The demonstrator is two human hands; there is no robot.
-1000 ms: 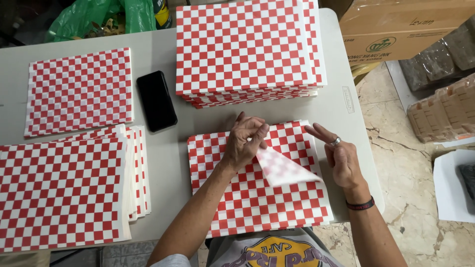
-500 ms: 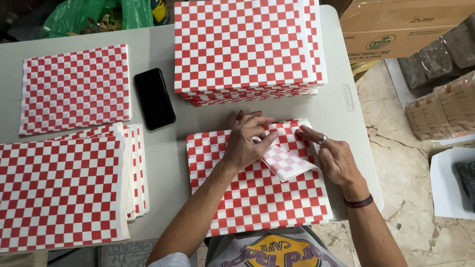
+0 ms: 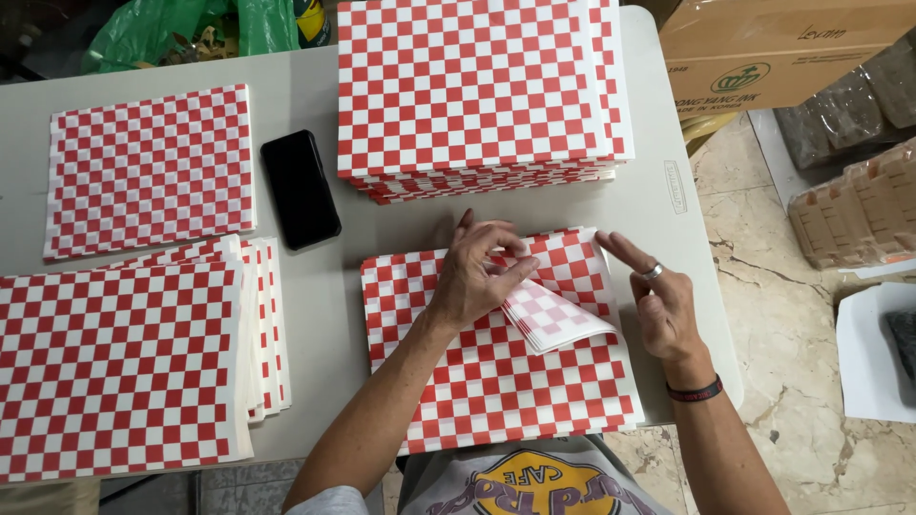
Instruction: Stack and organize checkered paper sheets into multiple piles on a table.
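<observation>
Surface: a grey folding table [image 3: 668,205] seen from above, on a pale marble floor [image 3: 782,286].
Left hand: the left hand [image 3: 474,277] lies palm down on the near stack [image 3: 496,381] of red-and-white checked paper; thumb and fingers are pinched on the folded corner [image 3: 553,315] of the top sheets.
Folded corner: turned over toward the person, paler underside up, pointing right, resting on the upper right part of the near stack.
Right hand: the right hand [image 3: 663,305] is just right of that corner, fingers loosely spread, forefinger out over the stack's far right corner; it grips nothing. A ring [image 3: 653,272] sits on one finger, a dark band [image 3: 694,390] on the wrist.
Near stack: at the table's front edge, before the person.
Tall stack [image 3: 477,91]: just behind the hands, at the far edge.
Phone [image 3: 300,188]: black, face down, left of the tall stack.
Left stacks: a thin one [image 3: 151,170] far left, a thick fanned one [image 3: 124,362] near left.
Beyond the table: green bags [image 3: 172,29] at the far edge, cardboard boxes [image 3: 782,48] at right.
</observation>
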